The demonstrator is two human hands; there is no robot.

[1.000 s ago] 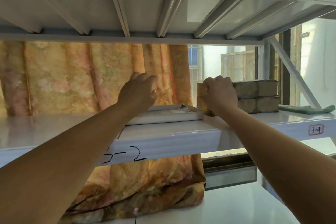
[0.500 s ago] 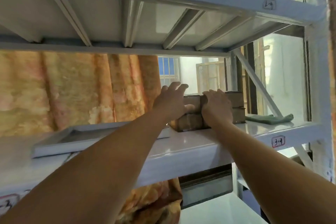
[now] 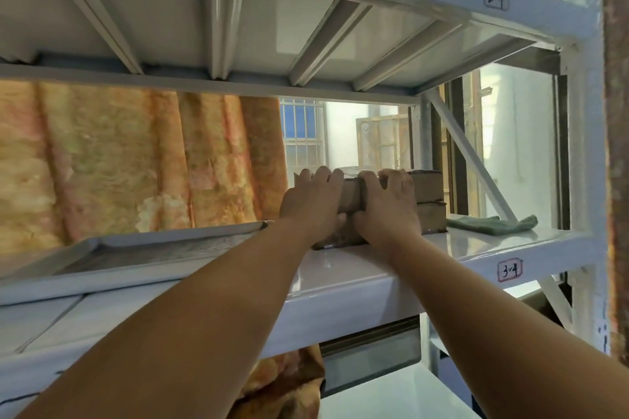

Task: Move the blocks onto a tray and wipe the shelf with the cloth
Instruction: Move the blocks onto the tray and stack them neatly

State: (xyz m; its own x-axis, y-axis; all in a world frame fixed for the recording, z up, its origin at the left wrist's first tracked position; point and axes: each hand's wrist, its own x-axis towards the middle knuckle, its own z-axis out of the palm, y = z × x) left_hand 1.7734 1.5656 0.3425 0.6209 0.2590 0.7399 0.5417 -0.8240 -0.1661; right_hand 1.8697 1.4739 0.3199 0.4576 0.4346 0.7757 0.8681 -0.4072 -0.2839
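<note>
Brown blocks point(image 3: 429, 187) stand stacked in two layers on the white shelf point(image 3: 493, 245), right of centre. My left hand point(image 3: 311, 202) and my right hand point(image 3: 388, 204) both clasp the front of the stack, fingers curled over the top block and thumbs low, side by side. A shallow metal tray point(image 3: 102, 260) lies on the shelf to the left, its right corner close to my left hand. A folded green cloth point(image 3: 493, 224) lies on the shelf to the right of the blocks.
The shelf above point(image 3: 306, 31) hangs low over the work space with ribs underneath. A white upright and a diagonal brace point(image 3: 469, 153) close off the right end. An orange curtain point(image 3: 119, 163) hangs behind; a lower white shelf point(image 3: 391, 398) shows below.
My left hand left the tray's far edge and came right onto the blocks beside my right hand. The view has turned to the right, so the tray now lies further left.
</note>
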